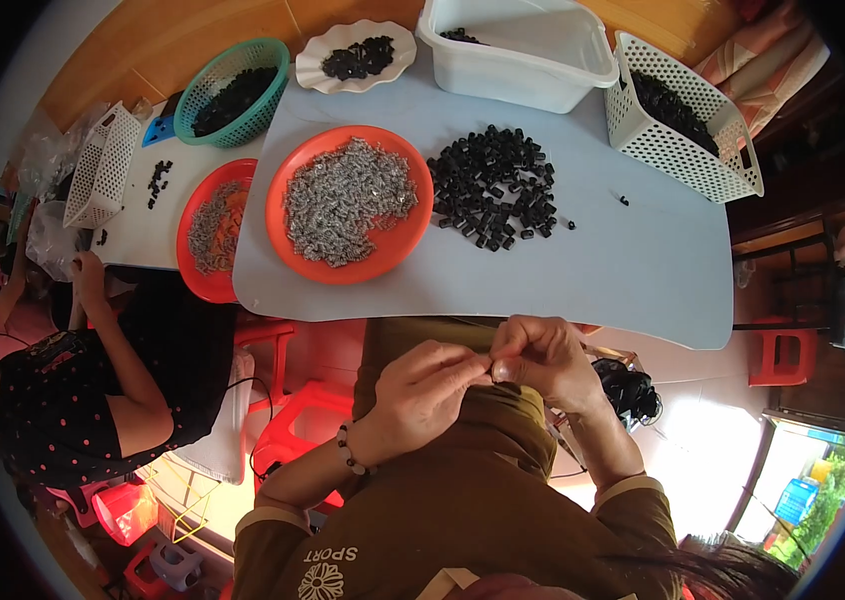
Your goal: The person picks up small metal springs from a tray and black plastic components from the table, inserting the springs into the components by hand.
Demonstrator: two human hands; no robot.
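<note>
Close to my body, just below the table's front edge, my left hand (425, 392) and my right hand (550, 368) meet fingertip to fingertip. Both are closed in a pinch, and whatever lies between the fingers is too small and covered to make out. Ahead of them on the grey table (583, 270) stands an orange-red plate (398, 243) heaped with small silver metal springs (338, 205). To its right lies a loose pile of short black cylindrical parts (498, 190). A tiny dark piece (625, 201) sits alone farther right.
Along the back stand a teal basket (278, 85), a scalloped white dish (308, 70), a white tub (523, 80) and a perforated white basket (743, 180), all with black parts. A co-worker (93, 390) sits at left beside another red plate (188, 230). Red stools (783, 355) stand around.
</note>
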